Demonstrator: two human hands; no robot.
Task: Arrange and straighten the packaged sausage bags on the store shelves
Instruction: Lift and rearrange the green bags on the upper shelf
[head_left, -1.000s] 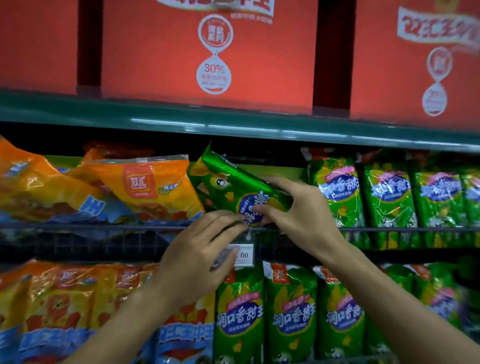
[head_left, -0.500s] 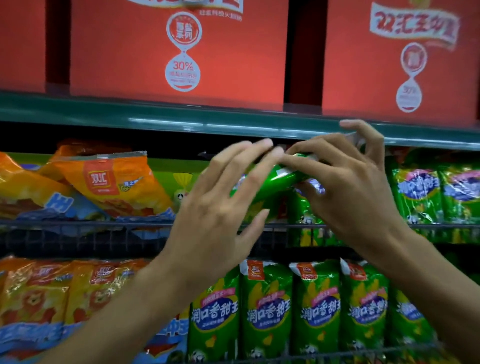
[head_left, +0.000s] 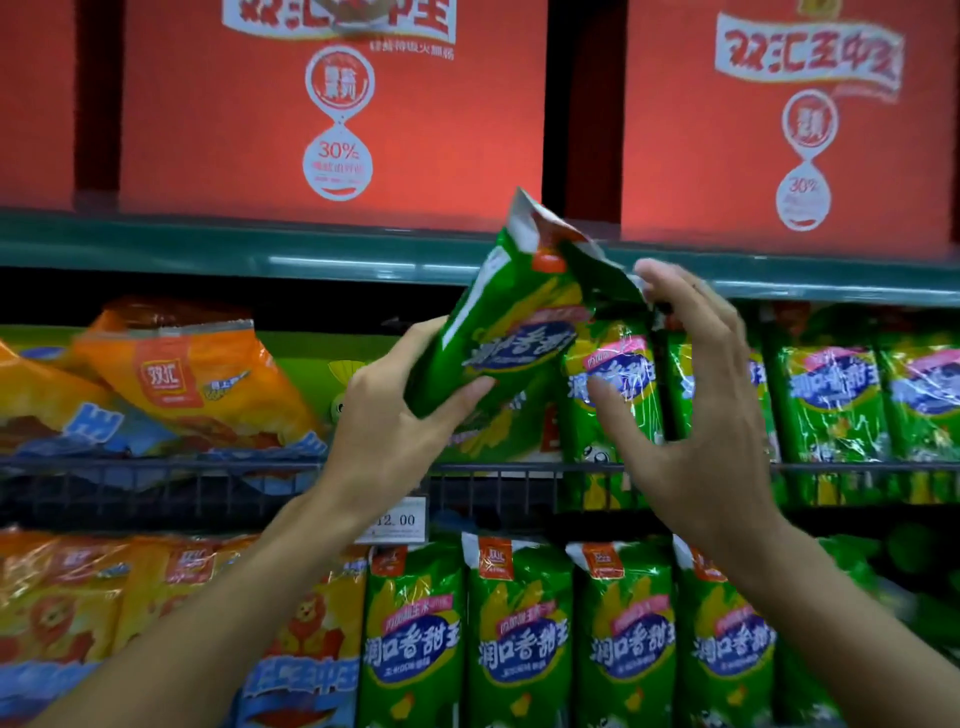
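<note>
My left hand (head_left: 395, 415) grips the lower end of a green sausage bag (head_left: 511, 322), which tilts up to the right in front of the middle shelf. Its crumpled top sticks up over the green shelf edge (head_left: 260, 254). My right hand (head_left: 691, 415) hovers just right of the bag with fingers spread, its fingertips near the bag's top flap; whether they touch is unclear. Behind the hands, upright green bags (head_left: 826, 410) fill the middle shelf's right side. Orange bags (head_left: 202, 384) lie slumped on its left.
A black wire rail (head_left: 156, 467) runs along the middle shelf's front, with a price tag (head_left: 397, 522) reading 12.00. The lower shelf holds upright green bags (head_left: 519, 634) and orange bags (head_left: 78, 597). Red cartons (head_left: 332, 114) stand on the top shelf.
The green bag has swung from lying across between both hands to nearly upright. My left hand now grips its lower end, and my right hand has come off it and opened.
</note>
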